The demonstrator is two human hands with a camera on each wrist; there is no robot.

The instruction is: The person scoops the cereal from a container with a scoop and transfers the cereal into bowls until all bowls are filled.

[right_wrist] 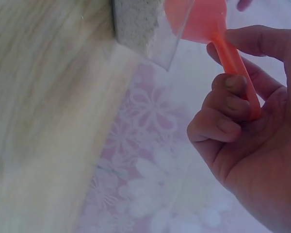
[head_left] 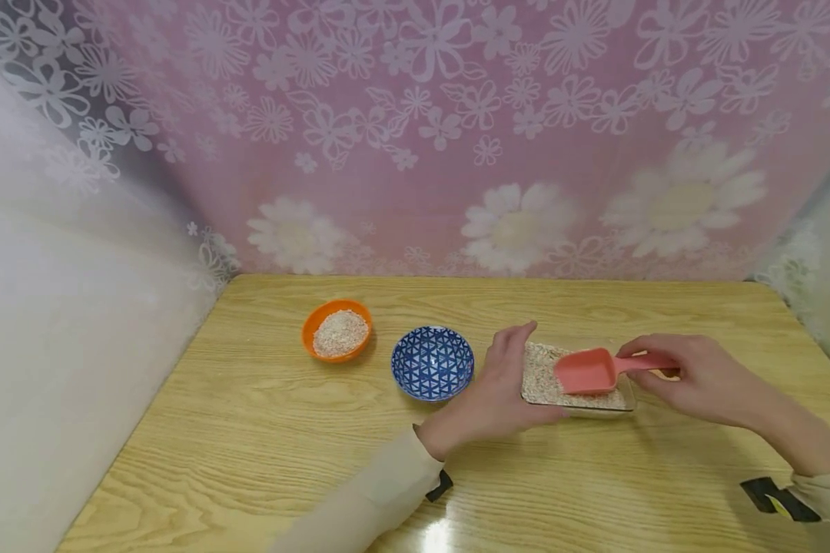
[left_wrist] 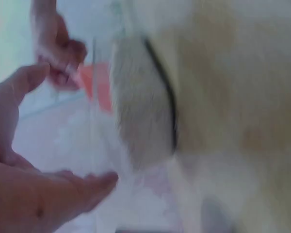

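Note:
My right hand (head_left: 692, 376) grips the handle of a pink scoop (head_left: 588, 372), its fingers curled round it in the right wrist view. The scoop's bowl rests over the flakes, which look like oats (right_wrist: 138, 26), in a clear rectangular container (head_left: 628, 399). At the container's left side is my left hand (head_left: 508, 384), thumb and fingers spread. The blurred left wrist view shows the left hand's fingers (left_wrist: 53, 194) straight; whether they touch the wall I cannot tell. A blue-and-white patterned bowl (head_left: 433, 364) stands just left of that hand, with no contents visible.
An orange bowl (head_left: 311, 338) holding pale flakes stands farther left and back on the wooden table (head_left: 249, 445). A pink floral curtain (head_left: 387, 177) hangs behind the table's back edge.

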